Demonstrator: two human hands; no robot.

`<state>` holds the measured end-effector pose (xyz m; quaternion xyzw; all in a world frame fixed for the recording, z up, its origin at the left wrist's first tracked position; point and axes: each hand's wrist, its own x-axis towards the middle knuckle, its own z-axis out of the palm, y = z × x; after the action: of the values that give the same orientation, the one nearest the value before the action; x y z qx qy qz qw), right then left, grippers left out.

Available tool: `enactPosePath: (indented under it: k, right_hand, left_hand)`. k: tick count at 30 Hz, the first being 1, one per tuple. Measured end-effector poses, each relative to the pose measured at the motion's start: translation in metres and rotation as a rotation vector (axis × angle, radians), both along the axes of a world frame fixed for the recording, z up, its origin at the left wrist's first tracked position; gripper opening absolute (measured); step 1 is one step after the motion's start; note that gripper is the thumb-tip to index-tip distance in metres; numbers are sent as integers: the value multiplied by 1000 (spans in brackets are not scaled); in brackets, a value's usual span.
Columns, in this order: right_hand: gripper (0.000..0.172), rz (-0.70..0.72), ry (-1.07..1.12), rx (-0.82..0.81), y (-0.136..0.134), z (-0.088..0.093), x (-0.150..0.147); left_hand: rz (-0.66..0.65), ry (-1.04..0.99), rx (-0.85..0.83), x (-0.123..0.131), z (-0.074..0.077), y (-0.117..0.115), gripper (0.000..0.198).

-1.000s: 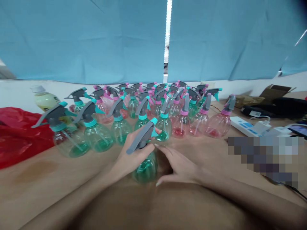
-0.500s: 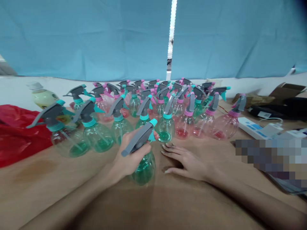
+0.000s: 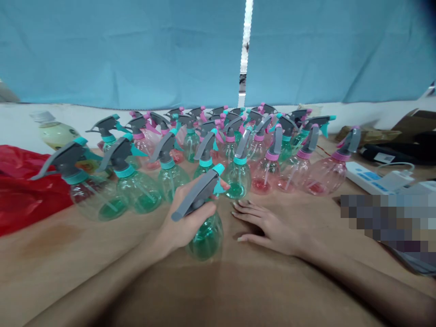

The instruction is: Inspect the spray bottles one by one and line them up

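Note:
My left hand [image 3: 185, 218] is wrapped round the neck of a green spray bottle [image 3: 206, 236] with a grey trigger head and teal nozzle [image 3: 197, 193]. The bottle stands on the brown table [image 3: 221, 290] in front of me. My right hand [image 3: 262, 220] lies flat on the table just right of the bottle, fingers stretched out and holding nothing. Behind both hands stand several more spray bottles, green ones [image 3: 138, 190] to the left and pink ones [image 3: 327, 170] to the right.
A red plastic bag [image 3: 23, 190] lies at the left edge, with a pale drink bottle [image 3: 54, 134] behind it. A white power strip [image 3: 373, 179] with cables, dark items and a cardboard box sit at the right. Blue curtains [image 3: 136, 50] hang behind the table.
My right hand has drawn away from the green bottle and settled flat on the table. My left hand keeps its grip on the bottle's neck. The view has shifted slightly.

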<state>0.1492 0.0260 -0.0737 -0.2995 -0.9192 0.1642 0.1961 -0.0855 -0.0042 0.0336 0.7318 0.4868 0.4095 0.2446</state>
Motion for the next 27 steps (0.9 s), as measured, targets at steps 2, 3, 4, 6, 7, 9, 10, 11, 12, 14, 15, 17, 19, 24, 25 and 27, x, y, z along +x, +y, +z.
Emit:
enactPosePath:
  k: [2,3,4,6,7,9,10,11,12,14,15,17,19,24,25,27]
  right_hand:
    - [61,-9,-7,2,0,1,0]
    - [60,-14,-12,2,0,1,0]
    - [59,-19,-17,3,-1,1,0]
    - [57,-25,-19,3,-1,2,-1]
    - [57,-27,-19,2,-1,2,-1]
    - [56,-32,-18,1,-1,2,-1]
    - [56,-32,-19,0,-1,2,-1]
    - [56,-32,-17,-1,-1,2,-1]
    - [56,-32,-15,-1,-1,2,-1]
    - [55,-32,-7,0,-2,2,-1]
    - [55,-33,-3,2,-2,2,-1]
    - [54,-36,0,6,-2,2,0]
    - [54,-36,-4,10,-2,2,0]
    - [54,-41,-23,12,-1,2,0]
    - [54,-40,-25,14,-1,2,0]
    - [53,-38,-16,16,-2,3,0]
  left_hand:
    - [-33,-49,-23,1,-2,1,33]
    - [-42,-68,-26,2,-3,1,34]
    - [-38,-80,-26,2,-4,1,32]
    - [-35,-97,-18,3,-5,2,28]
    - [-32,-102,-16,4,-6,2,26]
    - [-20,-103,-26,4,-6,1,26]
    - [-13,-99,-32,4,-5,1,26]
    - [-10,-96,-34,4,-5,1,27]
    - [-8,-92,-36,4,-4,0,28]
    - [-11,-87,-26,5,-3,0,29]
    - [-12,-89,-20,5,-3,0,29]
    - [-13,-97,-23,5,-3,0,25]
    - [-8,-102,-24,5,-3,0,20]
    - [25,-76,3,6,-4,0,10]
    - [25,-72,10,6,-3,0,9]
    - [16,-70,22,6,-3,0,10]
